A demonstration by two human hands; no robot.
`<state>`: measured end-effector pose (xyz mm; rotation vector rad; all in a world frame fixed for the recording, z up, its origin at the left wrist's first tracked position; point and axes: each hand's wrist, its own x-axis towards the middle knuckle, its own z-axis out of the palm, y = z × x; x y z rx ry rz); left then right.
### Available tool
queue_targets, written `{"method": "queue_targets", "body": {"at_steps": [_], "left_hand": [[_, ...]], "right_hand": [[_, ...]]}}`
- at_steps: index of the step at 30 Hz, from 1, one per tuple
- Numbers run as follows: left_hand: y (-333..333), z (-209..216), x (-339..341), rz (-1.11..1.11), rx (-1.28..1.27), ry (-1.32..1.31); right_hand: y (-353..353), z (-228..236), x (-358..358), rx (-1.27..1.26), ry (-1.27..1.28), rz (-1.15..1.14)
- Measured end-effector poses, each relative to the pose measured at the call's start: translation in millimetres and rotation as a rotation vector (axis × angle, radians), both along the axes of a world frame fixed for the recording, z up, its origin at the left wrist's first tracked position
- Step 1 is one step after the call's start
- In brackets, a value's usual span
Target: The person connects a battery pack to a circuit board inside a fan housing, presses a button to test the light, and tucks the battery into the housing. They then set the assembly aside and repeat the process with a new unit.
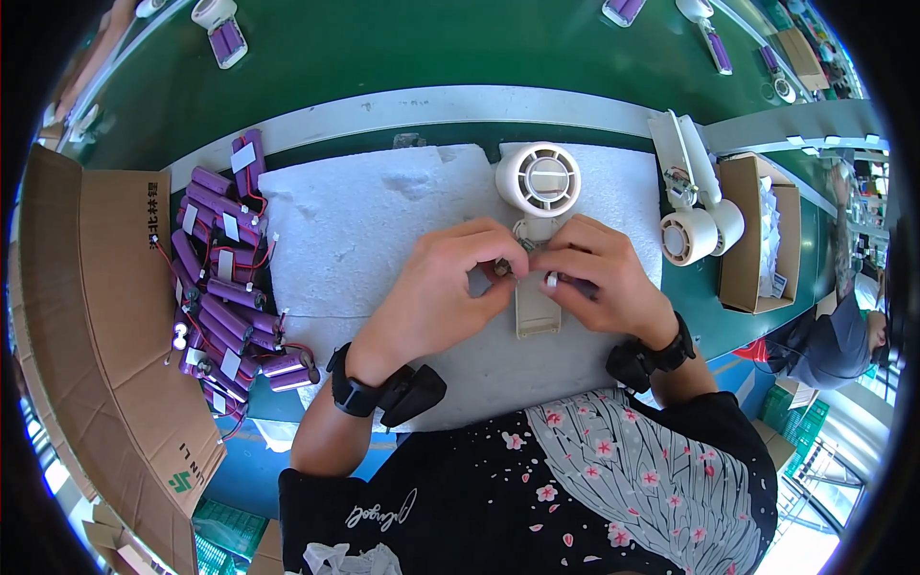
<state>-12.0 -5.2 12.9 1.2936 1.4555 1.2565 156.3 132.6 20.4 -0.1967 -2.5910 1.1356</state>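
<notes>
Two bare hands close together above the open handle shell [539,316] of a white handheld fan [539,179], fingertips nearly meeting. Left hand [443,276] curled, thumb and forefinger closed around a small dark piece [501,268], too small to identify. Right hand [615,283] bent inward as well, thumb and fingers pinched at a little white connector [551,281], with something dark and purplish [580,285] partly hidden beside the thumb. A black band [356,383] on each wrist.

Fan lying on pale foam sheets [355,230] at the middle of the table [685,287], round grille on the far side, handle shell pointing back toward the body, hollow side up. Left of the foam, a heap of purple battery packs [225,292] with red wires and white labels, just beside a tall open cardboard box [125,287]. To the right, more white fans [685,235], one with inner parts exposed; next to them, a smaller cardboard box [743,278] holding white wrapping [770,230]. Beyond a pale rail [431,103], several fan units [227,40] showing purple batteries on a green surface [431,48]. Far right, a co-worker [826,335] in dark clothing.
</notes>
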Motion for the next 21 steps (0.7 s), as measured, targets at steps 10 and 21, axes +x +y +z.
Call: {"method": "queue_targets", "body": {"at_steps": [10, 21], "left_hand": [[0.7, 3.8, 3.4, 0.014, -0.021, -0.024], [2.4, 1.7, 0.5, 0.089, 0.03, -0.019]], "right_hand": [[-6.7, 1.2, -1.4, 0.153, -0.002, -0.018], [-7.9, 6.0, 1.6, 0.126, 0.011, -0.073]]}}
